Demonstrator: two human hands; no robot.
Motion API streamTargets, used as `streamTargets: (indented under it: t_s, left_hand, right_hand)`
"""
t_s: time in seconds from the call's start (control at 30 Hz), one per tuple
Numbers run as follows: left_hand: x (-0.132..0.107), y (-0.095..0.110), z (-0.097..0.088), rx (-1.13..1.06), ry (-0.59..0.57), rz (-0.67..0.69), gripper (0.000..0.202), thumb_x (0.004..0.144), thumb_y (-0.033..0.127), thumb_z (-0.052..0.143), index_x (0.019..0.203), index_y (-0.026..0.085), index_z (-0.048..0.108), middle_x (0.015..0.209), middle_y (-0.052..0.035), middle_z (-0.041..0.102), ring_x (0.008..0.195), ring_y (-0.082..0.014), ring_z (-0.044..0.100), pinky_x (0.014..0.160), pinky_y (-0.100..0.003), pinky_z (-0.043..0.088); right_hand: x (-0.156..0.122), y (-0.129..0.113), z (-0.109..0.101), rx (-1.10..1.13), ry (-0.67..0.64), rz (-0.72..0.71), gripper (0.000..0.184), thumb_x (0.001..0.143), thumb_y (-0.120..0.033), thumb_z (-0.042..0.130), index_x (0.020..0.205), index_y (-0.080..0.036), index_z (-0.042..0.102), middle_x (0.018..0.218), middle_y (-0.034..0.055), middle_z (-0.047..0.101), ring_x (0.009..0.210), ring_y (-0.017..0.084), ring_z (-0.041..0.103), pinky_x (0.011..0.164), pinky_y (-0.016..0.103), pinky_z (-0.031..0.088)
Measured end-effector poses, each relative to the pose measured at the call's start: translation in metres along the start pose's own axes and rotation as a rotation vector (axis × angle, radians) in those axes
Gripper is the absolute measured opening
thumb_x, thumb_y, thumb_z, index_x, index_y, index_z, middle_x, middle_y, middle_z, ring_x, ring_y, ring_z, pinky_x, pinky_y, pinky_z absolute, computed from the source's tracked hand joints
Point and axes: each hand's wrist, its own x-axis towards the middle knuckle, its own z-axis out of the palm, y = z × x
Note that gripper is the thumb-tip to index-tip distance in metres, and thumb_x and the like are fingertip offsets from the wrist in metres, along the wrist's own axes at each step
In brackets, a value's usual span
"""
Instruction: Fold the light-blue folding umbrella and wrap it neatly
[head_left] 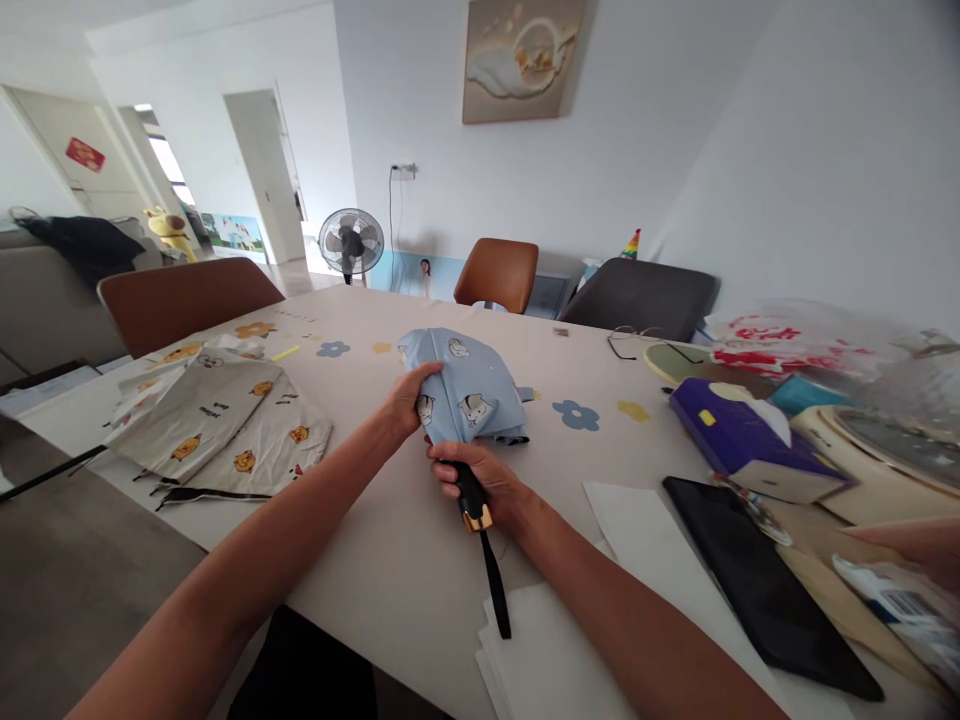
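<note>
Behind the blue umbrella [495, 375], a white wall [637, 130], an orange chair [497, 272] and, further left, a fan [351, 242] are seen past a pale table [360, 570] printed with flowers. The umbrella is held over the tabletop, handle toward the wearer; whether its canopy touches the table cannot be told. To its left a beige umbrella [225, 420] is left loosely spread; to its right a purple tissue box [750, 445] is set, with a black tablet [765, 580] nearer the wearer.

Its canopy is clasped at the left edge by the left hand [409, 400], thumb on top, fingers mostly hidden. Its black handle [471, 492] is encircled at the upper end by the curled right hand [491, 480].

The step in hand is judged to be the gathering of the canopy, which is bunched rather than tightly wrapped. For the next move, a steady handle seems called for while loose panels are smoothed by the left hand.
</note>
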Motion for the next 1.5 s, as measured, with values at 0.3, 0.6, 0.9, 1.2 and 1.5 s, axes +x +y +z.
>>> streamTargets:
  t_s: [0.3, 0.6, 0.9, 1.2, 1.5]
  left_hand:
    - [0.036, 0.025, -0.052, 0.112, 0.466, 0.287, 0.01, 0.07, 0.023, 0.055, 0.07, 0.015, 0.049, 0.06, 0.0007, 0.049, 0.051, -0.0091, 0.05, 0.054, -0.024, 0.046]
    - [0.009, 0.022, -0.012, 0.771, 0.343, 0.922, 0.02, 0.069, 0.014, 0.049, 0.088, 0.02, 0.055, 0.093, -0.0025, 0.059, 0.086, -0.0137, 0.054, 0.079, -0.027, 0.042]
    - [0.004, -0.013, 0.063, 1.737, -0.391, 0.784, 0.031, 0.076, 0.031, 0.046, 0.101, 0.018, 0.057, 0.106, -0.0063, 0.059, 0.101, -0.0209, 0.051, 0.085, -0.032, 0.039]
    - [0.049, -0.033, 0.092, 1.795, -0.444, 0.503, 0.018, 0.057, 0.034, 0.065, 0.056, 0.017, 0.058, 0.074, -0.0079, 0.064, 0.091, -0.0281, 0.054, 0.086, -0.041, 0.034]
    - [0.04, -0.004, 0.091, 1.3, -0.307, 0.788, 0.014, 0.067, 0.032, 0.058, 0.063, 0.018, 0.06, 0.061, 0.0008, 0.056, 0.061, -0.0141, 0.05, 0.063, -0.025, 0.038]
  right_hand:
    - [0.0, 0.004, -0.002, -0.016, -0.011, 0.069, 0.016, 0.066, -0.015, 0.062, 0.063, -0.014, 0.046, 0.05, -0.0063, 0.039, 0.041, 0.003, 0.033, 0.036, 0.014, 0.029]
    - [0.003, 0.002, -0.002, 0.065, 0.01, 0.12, 0.013, 0.068, -0.007, 0.056, 0.061, -0.013, 0.047, 0.055, -0.0045, 0.039, 0.044, 0.003, 0.035, 0.036, 0.014, 0.031]
    - [0.005, 0.003, -0.008, 0.032, -0.045, 0.117, 0.016, 0.064, -0.014, 0.065, 0.064, -0.012, 0.049, 0.057, -0.0034, 0.043, 0.046, 0.004, 0.037, 0.038, 0.016, 0.032]
    - [0.006, 0.003, -0.011, 0.058, -0.078, 0.098, 0.016, 0.062, -0.013, 0.066, 0.065, -0.012, 0.05, 0.06, -0.0035, 0.043, 0.049, 0.004, 0.038, 0.04, 0.016, 0.033]
    - [0.009, 0.005, -0.012, 0.056, -0.067, 0.109, 0.018, 0.064, -0.015, 0.067, 0.063, -0.012, 0.05, 0.058, -0.0028, 0.045, 0.047, 0.003, 0.038, 0.039, 0.015, 0.034]
